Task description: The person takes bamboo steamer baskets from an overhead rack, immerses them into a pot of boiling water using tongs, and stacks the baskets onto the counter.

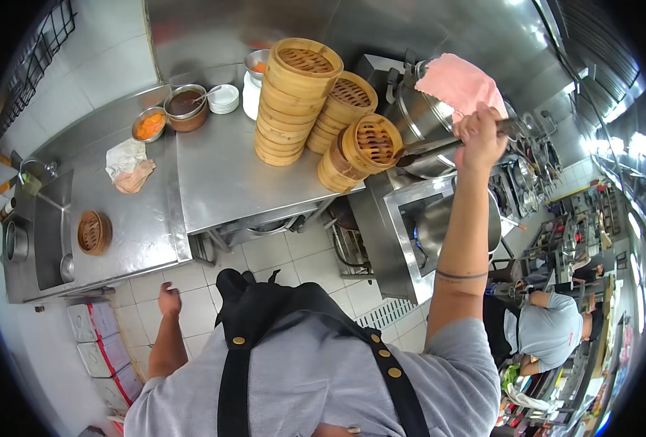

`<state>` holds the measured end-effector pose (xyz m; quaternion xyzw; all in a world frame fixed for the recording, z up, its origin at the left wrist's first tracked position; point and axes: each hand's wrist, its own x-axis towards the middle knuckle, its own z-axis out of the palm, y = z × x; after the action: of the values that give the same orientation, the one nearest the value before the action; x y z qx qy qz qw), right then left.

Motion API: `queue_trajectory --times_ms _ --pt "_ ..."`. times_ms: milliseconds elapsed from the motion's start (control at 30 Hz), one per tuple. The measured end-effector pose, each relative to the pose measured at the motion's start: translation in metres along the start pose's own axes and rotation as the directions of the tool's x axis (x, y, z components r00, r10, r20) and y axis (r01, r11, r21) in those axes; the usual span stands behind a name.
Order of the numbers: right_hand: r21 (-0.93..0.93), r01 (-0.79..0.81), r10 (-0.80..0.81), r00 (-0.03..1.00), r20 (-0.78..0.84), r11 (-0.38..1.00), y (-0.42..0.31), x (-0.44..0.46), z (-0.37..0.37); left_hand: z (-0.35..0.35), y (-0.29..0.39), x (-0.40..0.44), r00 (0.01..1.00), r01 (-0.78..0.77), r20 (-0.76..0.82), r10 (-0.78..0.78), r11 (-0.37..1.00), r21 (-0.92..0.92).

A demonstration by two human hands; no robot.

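My right hand (481, 138) is raised at the stove side, its fingers wrapped round long dark tongs (439, 148). The far end of the tongs meets the rim of a small bamboo steamer basket (373, 143), which sits tilted on another steamer (336, 169). A pink cloth (463, 81) lies over a large metal pot just beyond this hand. My left hand (168, 300) hangs low by my side, over the floor before the counter. Its fingers look loosely curled, with nothing visible in them.
Tall bamboo steamer stacks (290, 109) stand on the steel counter (217, 175). A sauce pot (186, 108), carrot bowl (149, 125), small plates (223, 99) and cloths (128, 165) lie leftward. A pot (439, 229) stands over a blue flame. A co-worker (549, 331) works at right.
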<state>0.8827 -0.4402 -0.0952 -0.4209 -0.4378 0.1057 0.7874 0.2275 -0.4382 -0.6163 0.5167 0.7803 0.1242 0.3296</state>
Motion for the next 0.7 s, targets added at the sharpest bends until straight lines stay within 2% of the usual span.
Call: queue_trajectory --times_ms 33,100,167,233,300,367,400,433,467,500,533,567,600,633,667,700 --pt "-0.003 0.002 -0.002 1.000 -0.003 1.000 0.007 0.005 0.008 -0.015 -0.007 0.002 0.991 0.049 -0.127 -0.049 0.999 -0.002" --pt "-0.105 -0.083 0.077 0.995 -0.061 0.991 0.019 0.015 0.022 -0.034 -0.058 0.033 0.922 0.031 -0.384 -0.057 0.997 -0.074" --pt "-0.126 -0.080 0.074 0.996 -0.053 0.989 0.026 0.023 0.030 -0.068 -0.072 0.053 0.803 0.118 -0.553 -0.223 0.968 -0.219" --pt "-0.144 -0.112 0.102 0.992 -0.075 0.983 0.031 0.027 0.035 -0.102 -0.073 0.073 0.626 -0.003 -0.744 -0.235 0.953 -0.304" --pt "-0.179 -0.109 0.099 0.993 -0.063 0.978 0.037 0.029 0.036 -0.141 -0.051 0.080 0.566 -0.021 -0.787 -0.244 0.951 -0.310" --pt "-0.281 -0.101 0.077 0.992 -0.096 0.954 0.044 0.032 0.030 -0.177 -0.004 0.076 0.583 -0.072 -0.753 -0.304 0.904 -0.421" --pt "-0.338 -0.108 0.067 0.989 -0.131 0.935 0.054 0.035 0.022 -0.168 -0.098 0.159 0.666 -0.212 -0.715 -0.210 0.867 -0.452" --pt "-0.404 -0.078 0.005 0.984 -0.179 0.912 0.077 0.043 -0.012 -0.161 -0.100 0.169 0.796 -0.250 -0.556 -0.240 0.706 -0.662" --pt "-0.325 -0.179 0.128 0.977 -0.173 0.928 0.060 0.036 -0.012 -0.169 -0.093 0.185 0.886 -0.242 -0.401 -0.232 0.507 -0.827" --pt "-0.458 -0.090 0.048 0.994 -0.103 0.884 0.051 0.020 -0.004 -0.172 -0.108 0.198 0.939 -0.112 -0.329 -0.103 0.812 -0.572" --pt "-0.350 -0.180 0.120 0.975 -0.184 0.919 0.058 0.031 -0.041 -0.204 0.012 0.128 0.932 0.083 -0.154 -0.329 0.606 -0.791" --pt "-0.295 -0.223 0.153 0.958 -0.244 0.929 0.047 0.027 -0.049 -0.208 0.042 0.118 0.947 0.096 -0.113 -0.302 0.598 -0.796" --pt "-0.231 -0.090 0.048 0.982 -0.183 0.969 0.032 0.013 -0.047 -0.210 0.050 0.123 0.958 0.117 -0.083 -0.275 0.637 -0.762" --pt "-0.175 -0.052 0.005 0.966 -0.260 0.983 0.017 -0.003 -0.034 -0.204 0.051 0.130 0.938 0.111 -0.126 -0.323 0.623 -0.774" --pt "-0.080 0.010 -0.014 0.999 -0.040 0.997 0.000 -0.019 -0.041 -0.203 0.052 0.136 0.919 0.155 -0.133 -0.372 0.650 -0.744" --pt "-0.018 0.022 -0.022 1.000 -0.014 1.000 -0.011 -0.035 -0.037 -0.201 0.053 0.139 0.901 0.201 -0.136 -0.411 0.676 -0.709"
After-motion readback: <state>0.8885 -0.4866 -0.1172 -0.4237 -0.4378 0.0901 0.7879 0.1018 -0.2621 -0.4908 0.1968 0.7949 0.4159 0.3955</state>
